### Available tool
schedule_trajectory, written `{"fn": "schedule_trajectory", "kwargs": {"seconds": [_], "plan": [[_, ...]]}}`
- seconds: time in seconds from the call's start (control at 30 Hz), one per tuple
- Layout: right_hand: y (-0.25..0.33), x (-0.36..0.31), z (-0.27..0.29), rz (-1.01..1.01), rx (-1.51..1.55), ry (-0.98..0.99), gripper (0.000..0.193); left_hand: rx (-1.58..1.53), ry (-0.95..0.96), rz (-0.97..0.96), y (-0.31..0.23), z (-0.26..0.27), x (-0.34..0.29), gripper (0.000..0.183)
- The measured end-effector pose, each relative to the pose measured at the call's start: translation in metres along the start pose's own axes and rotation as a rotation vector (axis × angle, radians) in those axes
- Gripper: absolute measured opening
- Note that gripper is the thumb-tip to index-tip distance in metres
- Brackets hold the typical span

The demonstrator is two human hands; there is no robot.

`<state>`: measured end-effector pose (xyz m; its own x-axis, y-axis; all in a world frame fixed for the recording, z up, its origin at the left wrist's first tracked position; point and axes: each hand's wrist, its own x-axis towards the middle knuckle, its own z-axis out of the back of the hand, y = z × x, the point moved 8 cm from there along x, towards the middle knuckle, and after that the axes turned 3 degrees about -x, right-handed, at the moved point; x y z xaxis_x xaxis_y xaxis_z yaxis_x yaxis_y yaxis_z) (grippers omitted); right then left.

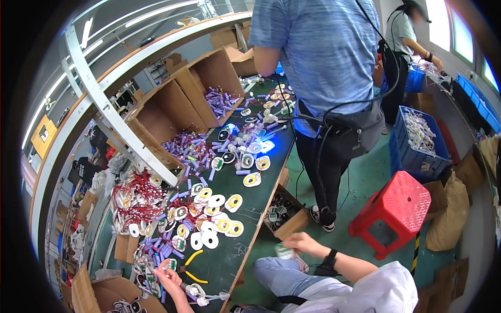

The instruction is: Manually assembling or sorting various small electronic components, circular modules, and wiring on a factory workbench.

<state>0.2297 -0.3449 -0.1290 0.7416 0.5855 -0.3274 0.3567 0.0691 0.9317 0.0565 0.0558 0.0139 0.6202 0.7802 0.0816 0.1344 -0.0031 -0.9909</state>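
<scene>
My right hand (304, 244) is raised above my lap, its fingers closed on the edge of a small green-and-white circuit board (284, 252), slightly blurred. On the left, my left hand (170, 279) reaches over the near end of the dark green bench (242, 211), fingers stretched out and slightly apart. Beside it lie pliers (195, 267) with yellow handles. Purple cylindrical cells (166, 249) with wires and green boards crowd around its fingertips. Farther along the bench are white oval discs with yellow rings (235, 228) and a heap of red-wired white parts (138, 201).
Cardboard boxes (162, 117) spill purple cells onto the bench. An open carton (112, 292) stands near left, another (292, 224) under the bench edge. A person in a blue shirt (323, 57) stands ahead. A red stool (394, 208) and a blue crate (417, 148) are right.
</scene>
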Motion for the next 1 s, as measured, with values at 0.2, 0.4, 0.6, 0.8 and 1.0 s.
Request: {"fn": "schedule_trajectory", "kwargs": {"seconds": [0.2,0.4,0.6,0.8,1.0], "plan": [[-0.243,-0.012,0.099,-0.647,-0.620,-0.014,0.028,0.003,-0.014,0.006,0.001,0.000,0.001,0.061],[-0.238,0.044,0.092,-0.488,-0.586,-0.064,0.029,0.019,0.041,-0.019,-0.004,-0.005,-0.003,0.064],[-0.114,0.102,0.075,-0.222,0.117,-0.401,0.034,-0.004,0.047,-0.015,0.001,-0.004,-0.001,0.061],[-0.133,0.105,0.047,-0.222,-0.592,-0.158,0.025,-0.027,0.038,0.001,0.005,-0.010,0.003,0.059],[-0.076,0.068,-0.035,-0.095,-0.789,0.330,0.030,-0.005,0.058,-0.061,0.002,0.009,0.004,0.054]]}}
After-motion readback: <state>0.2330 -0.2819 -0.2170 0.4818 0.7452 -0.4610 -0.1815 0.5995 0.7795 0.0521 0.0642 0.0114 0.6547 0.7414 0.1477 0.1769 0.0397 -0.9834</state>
